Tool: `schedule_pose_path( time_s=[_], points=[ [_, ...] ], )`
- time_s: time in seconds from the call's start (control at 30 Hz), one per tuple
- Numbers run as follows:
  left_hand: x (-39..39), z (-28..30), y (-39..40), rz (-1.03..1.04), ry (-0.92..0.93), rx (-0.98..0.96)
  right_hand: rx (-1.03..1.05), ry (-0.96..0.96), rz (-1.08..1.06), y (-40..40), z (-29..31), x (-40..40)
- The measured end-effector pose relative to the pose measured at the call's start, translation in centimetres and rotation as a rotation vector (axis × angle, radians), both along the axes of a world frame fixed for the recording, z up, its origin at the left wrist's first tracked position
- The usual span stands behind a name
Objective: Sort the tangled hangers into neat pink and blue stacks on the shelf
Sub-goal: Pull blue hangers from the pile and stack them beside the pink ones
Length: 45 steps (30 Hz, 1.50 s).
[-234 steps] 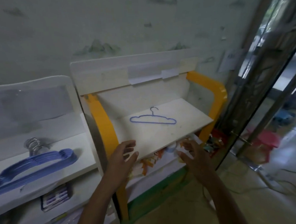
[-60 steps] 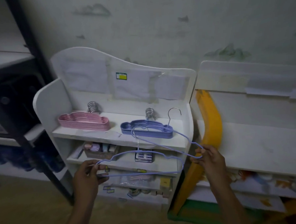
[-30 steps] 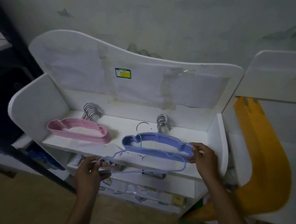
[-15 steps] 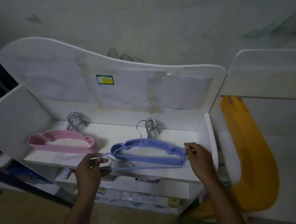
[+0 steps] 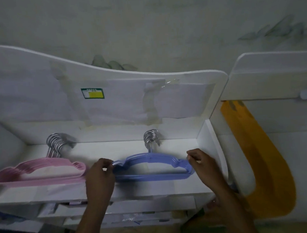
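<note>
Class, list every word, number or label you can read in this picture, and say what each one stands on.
None can be read.
Green-and-yellow sticker on the shelf's back panel: print too small and blurred.
Taped papers on the same panel: no legible text.
Pink stack and blue stack: no markings visible.

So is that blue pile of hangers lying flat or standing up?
Lying flat. The blue stack rests on the white shelf, metal hooks pointing toward the back panel, while both hands pinch its ends.
</note>
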<state>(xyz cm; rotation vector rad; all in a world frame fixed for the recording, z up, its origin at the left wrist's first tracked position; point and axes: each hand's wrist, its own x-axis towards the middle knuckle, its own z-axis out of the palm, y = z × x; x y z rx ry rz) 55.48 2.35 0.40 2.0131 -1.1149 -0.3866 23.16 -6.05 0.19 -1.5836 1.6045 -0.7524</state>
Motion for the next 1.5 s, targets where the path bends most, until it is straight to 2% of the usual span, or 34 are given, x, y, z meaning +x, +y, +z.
schedule_pose_path(
  time_s=[0.03, 0.1, 0.3, 0.4, 0.47, 0.53, 0.77, 0.97, 1.17, 1.33, 1.5],
  points=[
    [0.3, 0.0, 0.0, -0.026, -0.114, 0.015, 0.038, -0.006, 0.045, -0.1, -0.1, 0.4],
    [1.0, -0.1, -0.2, -0.07, -0.195, 0.05, 0.091, 0.041, 0.156, -0.4, -0.6, 1.0],
    [2.7, -0.5, -1.7, -0.351, -0.133, 0.205, 0.016, 0.266, 0.287, -1.1, -1.3, 2.4],
    [1.7, -0.4, -3.3, -0.489, -0.182, 0.27, 0.043, 0.443, 0.303, -1.6, -1.7, 3.2],
    [1.3, -0.6, -4.2, -0.499, -0.287, 0.303, 0.092, 0.559, 0.323, -1.9, -1.7, 3.7],
    [1.4, -0.9, -4.7, -0.511, -0.339, 0.305, 0.115, 0.593, 0.32, -2.2, -1.6, 4.2],
    [2.4, -1.3, -5.5, -0.552, -0.275, 0.317, 0.294, 0.666, 0.365, -3.7, -1.3, 4.6],
    [3.1, -1.9, -5.2, -0.46, -0.424, 0.426, 0.414, 0.78, 0.246, -3.8, -1.5, 4.1],
    [2.7, -1.5, -5.5, -0.433, -0.464, 0.438, 0.414, 0.774, 0.216, -3.9, -1.0, 4.7],
    [2.6, -1.4, -5.4, -0.429, -0.466, 0.443, 0.372, 0.759, 0.298, -4.1, 0.1, 4.5],
    [1.7, -1.5, -5.7, -0.469, -0.493, 0.441, 0.168, 0.738, 0.336, -3.5, 0.4, 4.5]
  ],
)
